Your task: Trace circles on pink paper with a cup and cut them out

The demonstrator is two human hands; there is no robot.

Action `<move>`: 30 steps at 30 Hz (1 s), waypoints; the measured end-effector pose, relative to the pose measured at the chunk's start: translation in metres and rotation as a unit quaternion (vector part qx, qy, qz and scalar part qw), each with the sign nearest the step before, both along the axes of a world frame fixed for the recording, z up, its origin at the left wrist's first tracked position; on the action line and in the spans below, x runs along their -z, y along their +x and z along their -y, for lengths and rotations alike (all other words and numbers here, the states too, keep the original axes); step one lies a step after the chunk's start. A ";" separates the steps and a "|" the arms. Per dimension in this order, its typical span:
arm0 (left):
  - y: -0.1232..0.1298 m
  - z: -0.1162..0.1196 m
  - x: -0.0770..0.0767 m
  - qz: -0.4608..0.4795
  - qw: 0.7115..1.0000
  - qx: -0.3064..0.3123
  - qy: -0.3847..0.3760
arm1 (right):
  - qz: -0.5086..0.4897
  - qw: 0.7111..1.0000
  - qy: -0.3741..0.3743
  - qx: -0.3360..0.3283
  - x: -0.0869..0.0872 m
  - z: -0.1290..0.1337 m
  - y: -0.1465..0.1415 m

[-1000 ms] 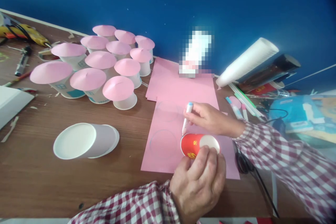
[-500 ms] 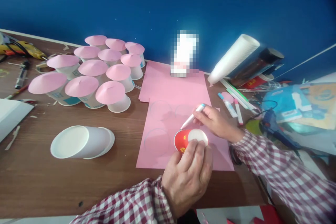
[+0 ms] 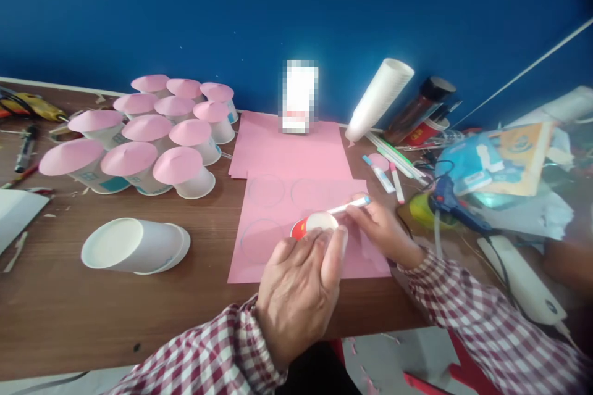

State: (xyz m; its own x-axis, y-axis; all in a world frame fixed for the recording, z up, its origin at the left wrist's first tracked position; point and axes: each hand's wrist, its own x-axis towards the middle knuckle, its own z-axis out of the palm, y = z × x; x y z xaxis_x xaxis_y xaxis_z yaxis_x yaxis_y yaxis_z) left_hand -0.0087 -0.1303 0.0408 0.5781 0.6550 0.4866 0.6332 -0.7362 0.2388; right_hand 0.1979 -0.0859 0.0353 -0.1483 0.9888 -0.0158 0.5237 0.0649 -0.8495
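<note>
My left hand point(image 3: 301, 287) is closed over a red paper cup point(image 3: 300, 228), which stands upside down on a pink sheet of paper point(image 3: 245, 262). Its white base shows between the fingers; much of the cup is hidden. In my right hand point(image 3: 377, 225) is a white marker point(image 3: 348, 204) with a light blue end, its tip side at the cup's far right edge. Faint drawn circles show on the sheet to the left of and beyond the cup.
Several paper cups with pink cone tops point(image 3: 178, 165) stand at the left. A white paper cup pair point(image 3: 134, 245) lies nearer. More pink paper point(image 3: 315, 151), a leaning cup stack point(image 3: 380, 99), markers point(image 3: 380, 174) and a blue glue gun point(image 3: 456, 207) lie behind and right.
My right hand has moved the marker round the cup from its far left edge to its right side. My left hand has shifted over the cup. The camera view has turned slightly right.
</note>
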 end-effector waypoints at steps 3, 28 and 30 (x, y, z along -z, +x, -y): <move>-0.001 -0.002 -0.004 0.010 1.000 0.005 -0.005 | 0.009 0.999 0.002 0.038 0.004 0.017 0.002; -0.001 -0.017 -0.040 -0.153 0.984 -0.008 -0.092 | 0.170 0.968 0.179 0.054 0.033 0.128 -0.025; -0.001 -0.017 -0.042 -0.161 0.983 -0.008 -0.085 | 0.161 0.969 0.182 0.053 0.031 0.132 -0.030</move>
